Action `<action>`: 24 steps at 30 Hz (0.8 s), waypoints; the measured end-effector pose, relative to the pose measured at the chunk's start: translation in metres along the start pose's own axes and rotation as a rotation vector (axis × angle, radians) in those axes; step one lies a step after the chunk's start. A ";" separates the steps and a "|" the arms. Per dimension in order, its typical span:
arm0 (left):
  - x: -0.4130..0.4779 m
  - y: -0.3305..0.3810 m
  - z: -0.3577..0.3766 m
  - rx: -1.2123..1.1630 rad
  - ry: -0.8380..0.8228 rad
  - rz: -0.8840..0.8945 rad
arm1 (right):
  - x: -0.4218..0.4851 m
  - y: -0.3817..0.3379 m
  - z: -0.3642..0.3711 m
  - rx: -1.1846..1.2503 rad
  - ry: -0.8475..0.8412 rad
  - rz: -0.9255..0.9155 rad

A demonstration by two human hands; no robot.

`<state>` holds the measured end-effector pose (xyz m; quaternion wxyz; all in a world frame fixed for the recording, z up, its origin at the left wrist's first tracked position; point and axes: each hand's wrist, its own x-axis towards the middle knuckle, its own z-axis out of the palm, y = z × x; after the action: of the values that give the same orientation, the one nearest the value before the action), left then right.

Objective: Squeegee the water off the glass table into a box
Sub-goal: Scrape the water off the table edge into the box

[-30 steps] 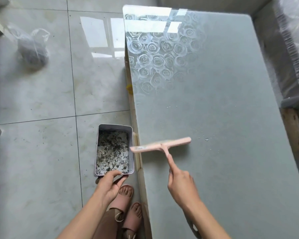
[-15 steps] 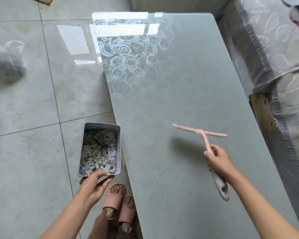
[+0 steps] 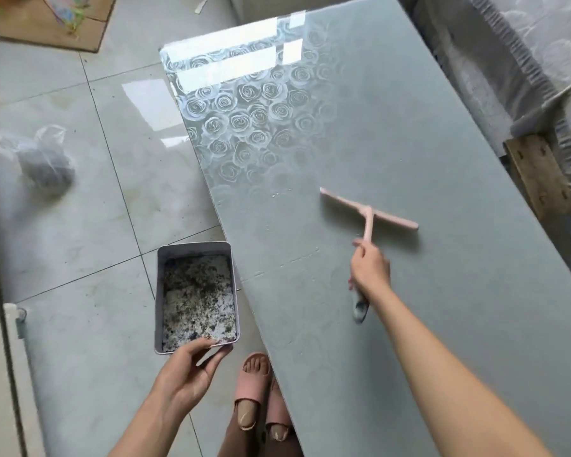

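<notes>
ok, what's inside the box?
The box holds speckled dark debris mixed with pale, wet-looking sludge covering its floor. The left hand grips the near rim, hiding that corner. Depth under the sludge can't be seen.

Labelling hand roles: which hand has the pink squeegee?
The right hand, out over the grey-green glass table, grips the pink T-shaped squeegee by its handle. The left hand holds the grey rectangular box beside the table edge.
</notes>
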<state>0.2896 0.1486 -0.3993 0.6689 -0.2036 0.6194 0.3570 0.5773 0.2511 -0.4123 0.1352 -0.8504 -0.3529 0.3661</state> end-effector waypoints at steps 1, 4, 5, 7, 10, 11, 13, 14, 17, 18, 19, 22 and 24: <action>-0.001 0.000 0.000 -0.007 0.003 0.003 | -0.016 0.009 0.006 0.008 -0.009 0.005; -0.003 -0.001 0.004 -0.021 -0.003 -0.007 | -0.055 0.031 0.014 0.042 -0.082 -0.003; -0.003 0.000 0.004 -0.032 -0.002 -0.006 | -0.065 0.033 0.014 0.019 -0.136 -0.005; -0.003 -0.001 0.005 -0.044 0.008 -0.017 | -0.080 0.031 0.009 -0.023 -0.236 -0.007; -0.006 -0.001 0.010 -0.060 0.013 -0.037 | -0.077 0.010 -0.010 -0.111 -0.295 -0.065; -0.007 0.001 0.011 -0.060 0.015 -0.043 | -0.070 0.000 -0.017 -0.180 -0.288 -0.114; -0.008 0.002 0.014 -0.064 0.005 -0.045 | -0.051 -0.028 -0.029 -0.221 -0.268 -0.188; -0.008 0.003 0.015 -0.070 0.003 -0.041 | -0.040 -0.044 -0.032 -0.181 -0.279 -0.196; -0.005 0.006 0.021 -0.076 0.004 -0.031 | 0.001 -0.096 -0.027 -0.020 -0.340 -0.192; -0.005 0.006 0.023 -0.081 0.006 -0.031 | 0.013 -0.110 -0.023 0.027 -0.369 -0.200; -0.002 0.007 0.023 -0.090 0.008 -0.031 | 0.024 -0.123 -0.015 0.062 -0.390 -0.207; 0.004 0.011 0.023 -0.107 0.000 -0.032 | 0.036 -0.139 0.007 0.039 -0.364 -0.220; 0.007 0.014 0.022 -0.112 -0.003 -0.028 | 0.024 -0.128 0.016 -0.098 -0.288 -0.260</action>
<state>0.2945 0.1755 -0.4003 0.6624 -0.2488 0.5946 0.3819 0.5134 0.3592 -0.3734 0.0878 -0.7421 -0.4927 0.4458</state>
